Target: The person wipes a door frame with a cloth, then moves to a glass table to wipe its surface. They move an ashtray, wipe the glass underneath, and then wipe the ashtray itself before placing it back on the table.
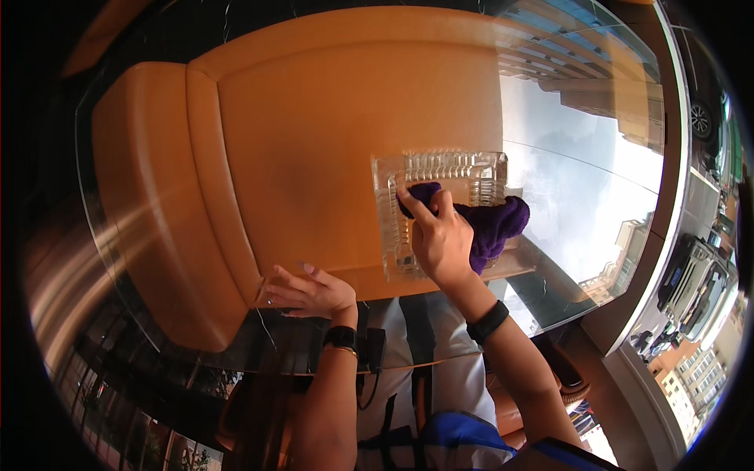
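My right hand (443, 238) grips a dark purple cloth (499, 226). Its fingers press part of the cloth inside a square, ribbed clear-glass dish (439, 159), which looks like an ashtray. The rest of the cloth hangs over the dish's right side. My left hand (312, 292) has nothing in it, and its fingers are spread low over the near part of the glass tabletop (330, 159). Whether they touch the glass, I cannot tell. Tan padded leather shows through the tabletop or is mirrored in it.
A small black box with a cord (375, 350) is by my left wrist, near the table's front edge. Sky and buildings reflect in the glass on the right. Beyond a window ledge (665, 176) at right, parked vehicles (698, 288) stand outside.
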The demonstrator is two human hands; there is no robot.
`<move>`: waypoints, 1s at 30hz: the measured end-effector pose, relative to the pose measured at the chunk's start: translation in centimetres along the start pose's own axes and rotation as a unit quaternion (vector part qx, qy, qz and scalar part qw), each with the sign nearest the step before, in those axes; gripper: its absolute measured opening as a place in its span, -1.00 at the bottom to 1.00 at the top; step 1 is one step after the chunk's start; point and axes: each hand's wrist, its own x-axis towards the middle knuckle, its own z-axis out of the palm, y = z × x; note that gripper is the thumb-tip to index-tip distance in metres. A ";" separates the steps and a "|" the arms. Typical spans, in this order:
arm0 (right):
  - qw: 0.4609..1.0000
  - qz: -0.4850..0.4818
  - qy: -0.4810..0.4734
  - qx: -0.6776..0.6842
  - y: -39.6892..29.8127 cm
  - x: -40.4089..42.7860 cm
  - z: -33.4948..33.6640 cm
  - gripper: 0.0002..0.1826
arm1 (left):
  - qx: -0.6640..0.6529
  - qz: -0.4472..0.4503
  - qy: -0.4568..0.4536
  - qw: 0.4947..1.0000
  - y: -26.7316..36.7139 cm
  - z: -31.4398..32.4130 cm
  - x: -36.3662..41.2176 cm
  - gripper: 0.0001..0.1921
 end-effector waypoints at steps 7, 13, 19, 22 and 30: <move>0.995 0.011 0.080 0.058 0.3 1.1 0.5 -0.61 | 0.001 -0.003 -0.002 1.000 0.2 0.1 0.0 -0.33; 0.924 0.139 0.202 0.294 -0.8 2.6 -0.3 -0.90 | 0.035 0.013 0.024 0.999 -0.3 0.7 -0.1 -0.38; 0.947 0.061 0.211 0.234 -1.1 5.5 -0.7 -0.86 | 0.012 0.005 -0.009 1.000 -0.1 0.3 0.0 -0.34; 0.960 0.052 0.181 0.206 -2.0 5.0 -0.4 -0.84 | 0.017 0.019 0.001 1.000 -0.3 0.4 -0.1 -0.35; 0.983 -0.033 0.048 0.175 -2.3 3.1 -0.7 -0.75 | 0.016 0.002 -0.013 1.000 -0.5 0.5 0.0 -0.34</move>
